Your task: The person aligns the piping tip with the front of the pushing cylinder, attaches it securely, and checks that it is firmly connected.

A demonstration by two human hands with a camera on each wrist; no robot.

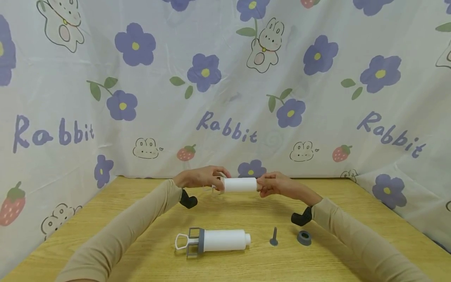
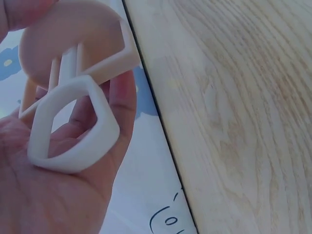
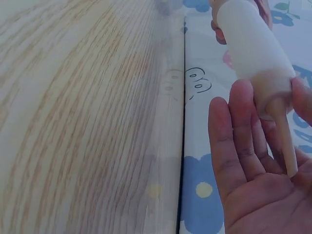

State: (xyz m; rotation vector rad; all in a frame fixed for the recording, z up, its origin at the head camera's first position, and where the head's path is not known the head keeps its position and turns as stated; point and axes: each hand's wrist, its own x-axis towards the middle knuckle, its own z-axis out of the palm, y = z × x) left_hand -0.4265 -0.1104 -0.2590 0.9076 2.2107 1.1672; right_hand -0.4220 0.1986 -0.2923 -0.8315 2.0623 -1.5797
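Both hands hold a large syringe with a white barrel (image 1: 241,184) level above the far part of the table. At its handle end, my left hand (image 1: 201,177) grips the beige flange (image 2: 73,29). The white plunger ring (image 2: 105,114) lies over that palm in the left wrist view. At the other end, my right hand (image 1: 278,185) holds the beige collar (image 3: 268,87) between thumb and fingers. From the collar a thin beige nozzle (image 3: 284,131) points toward the right palm.
On the wooden table (image 1: 148,250) nearer me lies a second syringe (image 1: 224,240), white with grey handle parts. To its right stand a grey nozzle (image 1: 274,237) and a grey ring-shaped cap (image 1: 304,237). A patterned curtain (image 1: 225,98) hangs behind the table and along its sides.
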